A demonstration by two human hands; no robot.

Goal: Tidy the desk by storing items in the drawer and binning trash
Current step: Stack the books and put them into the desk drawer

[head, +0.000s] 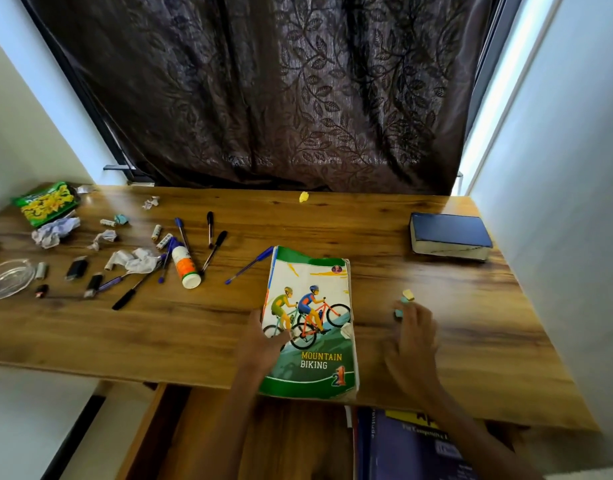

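At a wooden desk point(333, 220), the left hand point(263, 341) is gripping a Mountain Biking book point(312, 327) jutting over the front edge, while the right hand point(414, 341) is touching small erasers point(402, 304), fingers blurred, above an open drawer point(201, 438).

A green-and-white book point(310, 323) printed with orange and blue cyclists sits on the brown wood-grain desk point(333, 223). At two o'clock lies a dark blue book point(449, 233). At twelve o'clock hangs a brown leaf-patterned curtain point(263, 91).
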